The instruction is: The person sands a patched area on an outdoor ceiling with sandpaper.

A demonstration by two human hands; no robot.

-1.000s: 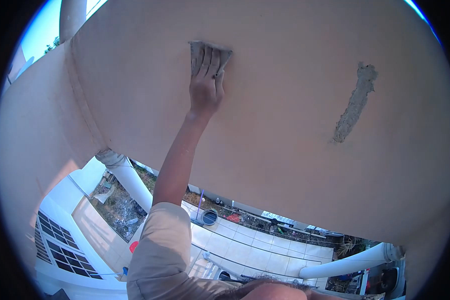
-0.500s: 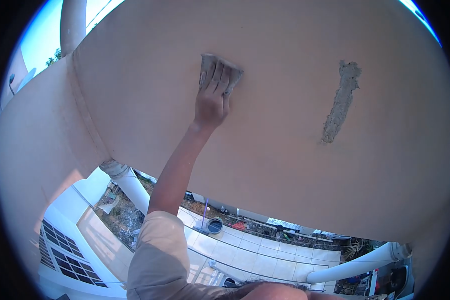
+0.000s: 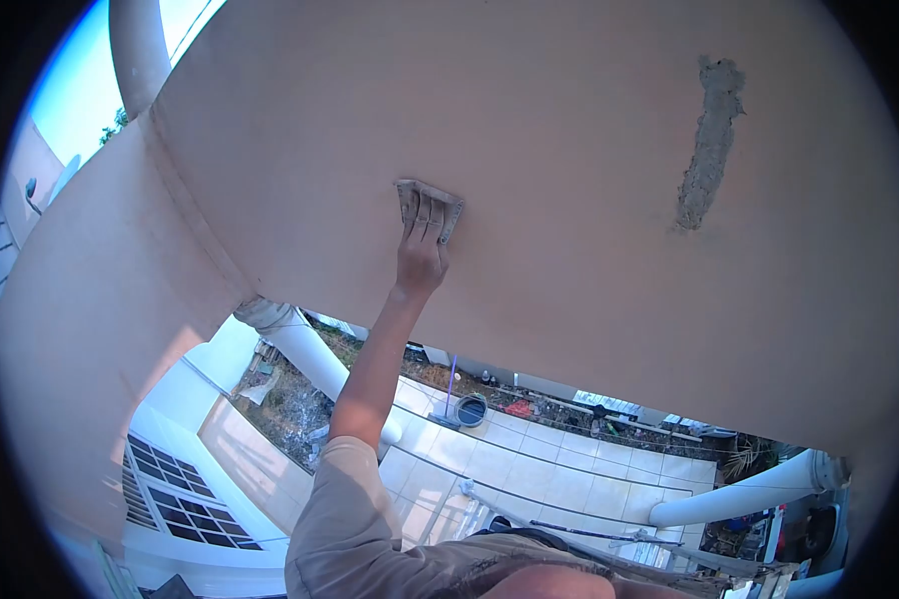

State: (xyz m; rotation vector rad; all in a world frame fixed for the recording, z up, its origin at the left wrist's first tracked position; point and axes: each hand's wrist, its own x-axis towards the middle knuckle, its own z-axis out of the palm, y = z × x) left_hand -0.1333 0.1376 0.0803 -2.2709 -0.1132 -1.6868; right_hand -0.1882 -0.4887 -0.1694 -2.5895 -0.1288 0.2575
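Note:
My left hand [image 3: 425,250] reaches up against a smooth beige plastered surface [image 3: 569,270]. Its fingers lie over a flat, dusty grey-brown pad [image 3: 453,212], which looks like folded sandpaper, and press it to the plaster. The pad's far edge and right corner stick out past the fingers; its underside is hidden. To the right, apart from the hand, a rough grey patch of mortar [image 3: 709,145] runs as a ragged strip along the same surface. My right hand does not show.
Below are a tiled floor [image 3: 559,479], a dark bucket [image 3: 470,409] and a strip of soil with debris. White columns [image 3: 315,349] stand at left and right. A barred window [image 3: 185,489] is at lower left, and a metal frame [image 3: 609,534] lies along the bottom.
My left hand has slid the pad down the surface, nearer to its lower edge. The view has tilted, so the mortar strip sits higher and further right, and more of the floor shows.

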